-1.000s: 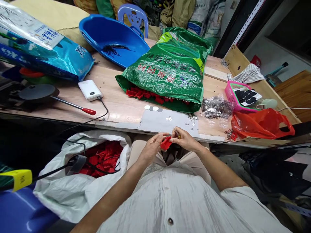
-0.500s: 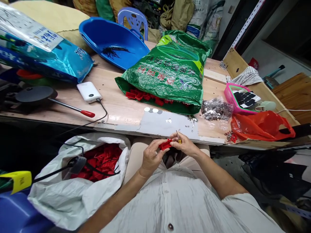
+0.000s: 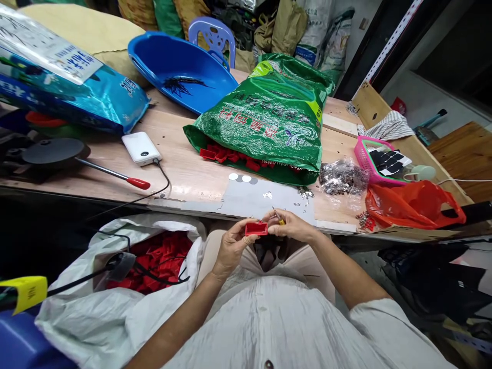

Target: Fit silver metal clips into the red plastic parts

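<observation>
The left hand (image 3: 232, 246) was closed on a small red plastic block (image 3: 256, 228), pinching it between thumb and fingers over the person's lap, just short of the near edge of the wooden workbench (image 3: 184, 179). The right hand (image 3: 294, 226) was also closed, pinching a thin metal pin with a yellow end (image 3: 281, 220) right beside the block; the pin was too small to tell exactly what it was, and whether it touched the block could not be told. On the bench just far of the hands lay a grey sheet (image 3: 265, 202) with loose metal bits (image 3: 303, 197) scattered on it. Farther on, a green woven sack (image 3: 261, 110) lay on its side with red plastic blocks (image 3: 223, 154) at its mouth. To the right sat a clear bag of small metal parts (image 3: 343, 177), and at near left a white plastic bag (image 3: 115, 302) held more red blocks (image 3: 161, 256). Main risk — a fine pinch on something that small, so a slight slip or a sweaty grip could drop the pin into the lap or the clutter below. The block could also twist out of the left hand under pressure. A careless wrist movement might knock the loose bits off the sheet — they sat close to the bench edge.
</observation>
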`<state>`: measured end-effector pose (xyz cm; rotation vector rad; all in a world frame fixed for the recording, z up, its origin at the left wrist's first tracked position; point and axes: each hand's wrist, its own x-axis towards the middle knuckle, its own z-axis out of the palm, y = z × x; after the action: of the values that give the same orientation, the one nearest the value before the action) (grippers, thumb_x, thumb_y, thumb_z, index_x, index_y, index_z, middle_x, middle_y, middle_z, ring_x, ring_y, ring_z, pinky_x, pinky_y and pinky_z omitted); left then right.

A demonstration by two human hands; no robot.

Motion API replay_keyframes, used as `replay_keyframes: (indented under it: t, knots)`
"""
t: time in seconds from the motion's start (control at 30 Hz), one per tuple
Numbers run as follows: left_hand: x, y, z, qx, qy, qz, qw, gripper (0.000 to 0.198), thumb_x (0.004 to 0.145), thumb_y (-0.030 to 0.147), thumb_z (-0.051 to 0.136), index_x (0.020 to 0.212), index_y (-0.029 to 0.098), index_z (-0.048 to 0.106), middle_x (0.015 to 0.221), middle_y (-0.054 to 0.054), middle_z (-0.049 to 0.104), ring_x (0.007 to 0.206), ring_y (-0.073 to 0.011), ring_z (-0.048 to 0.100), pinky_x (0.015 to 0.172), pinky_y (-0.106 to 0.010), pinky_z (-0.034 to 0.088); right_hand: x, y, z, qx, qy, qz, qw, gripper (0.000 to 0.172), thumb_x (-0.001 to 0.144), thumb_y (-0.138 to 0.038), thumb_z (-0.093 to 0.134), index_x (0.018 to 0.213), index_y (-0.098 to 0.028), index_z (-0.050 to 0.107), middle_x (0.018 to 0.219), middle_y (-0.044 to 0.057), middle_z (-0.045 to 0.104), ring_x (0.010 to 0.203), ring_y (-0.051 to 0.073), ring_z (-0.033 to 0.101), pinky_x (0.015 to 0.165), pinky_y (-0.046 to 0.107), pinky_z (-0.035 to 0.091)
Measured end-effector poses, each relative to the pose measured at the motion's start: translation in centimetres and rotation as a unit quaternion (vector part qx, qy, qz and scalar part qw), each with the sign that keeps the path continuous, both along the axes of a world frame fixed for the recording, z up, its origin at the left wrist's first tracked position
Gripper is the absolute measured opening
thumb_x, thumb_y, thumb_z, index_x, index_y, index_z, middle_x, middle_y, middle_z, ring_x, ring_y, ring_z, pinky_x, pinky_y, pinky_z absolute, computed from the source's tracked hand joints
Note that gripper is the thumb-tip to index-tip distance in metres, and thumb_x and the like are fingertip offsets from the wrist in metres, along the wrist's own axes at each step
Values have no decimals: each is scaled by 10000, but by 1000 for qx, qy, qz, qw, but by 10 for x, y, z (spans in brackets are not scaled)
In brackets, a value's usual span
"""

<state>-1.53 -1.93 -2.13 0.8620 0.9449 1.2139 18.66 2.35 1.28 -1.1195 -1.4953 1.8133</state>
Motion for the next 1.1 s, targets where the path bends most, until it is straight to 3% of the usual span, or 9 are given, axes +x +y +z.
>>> replay_keyframes:
  t: [0.07,0.13,0.23,0.37,0.57,0.73,0.87,0.97,1.1]
  knots:
    - [1,2,-2,-15,-24,4,1000,427,682,248,806,1089,178,696,958,-55,736,803,-156,678,764,-253,544,4,24,2,149,-114,-37,982,245,822,-332,665,1019,-196,617,945,28,662,760,131,569,675,256,419]
    - [2,2,0,-25,-41,-6,999,488,717,277,786,1177,175,658,950,-50,735,808,-146,684,815,-264,550,8,49,1,263,-248,-95,928,118,866,-217,587,967,-199,645,981,42,682,870,165,596,791,295,418]
    - [1,0,7,-43,-59,-22,997,583,742,309,771,1281,180,590,975,-57,730,913,-179,696,930,-336,539,9,78,-4,321,-361,-71,873,126,872,-157,566,932,-201,667,962,51,687,905,193,597,815,305,407]
    - [-2,0,13,-56,-71,-28,996,632,742,327,771,1321,197,554,1033,-64,714,999,-215,688,958,-386,537,3,97,-10,329,-406,-39,851,118,867,-155,578,920,-204,672,929,52,666,878,190,582,776,279,394]
    - [-2,2,14,-63,-64,-31,995,616,730,314,781,1298,199,569,977,-46,713,857,-167,703,905,-345,556,-1,106,-10,313,-409,-25,857,84,803,-103,595,798,-186,607,841,34,628,800,168,541,711,260,354]
    - [1,6,17,-31,-46,5,998,474,710,282,791,1139,205,605,949,-26,685,845,-165,679,792,-332,585,5,104,-8,304,-387,-61,869,56,828,-147,552,836,-200,565,814,7,625,750,152,528,672,258,341]
    - [1,12,19,6,-7,34,999,408,676,228,807,1052,195,655,933,-15,686,845,-149,663,783,-283,567,6,84,1,241,-235,-112,935,81,787,-262,603,817,-200,560,797,-13,597,704,127,498,644,246,359]
    - [1,16,20,13,16,54,998,431,679,228,801,1095,202,691,992,-25,712,901,-154,665,850,-264,532,1,55,9,117,-88,-76,986,218,762,-359,641,874,-191,558,754,-28,573,561,88,398,532,229,307]
    - [3,17,19,28,59,44,997,459,721,281,774,1167,220,688,1106,-39,718,1007,-183,653,944,-291,492,-9,19,11,23,-7,-50,998,316,731,-408,702,895,-192,540,670,-64,511,494,62,325,472,213,236]
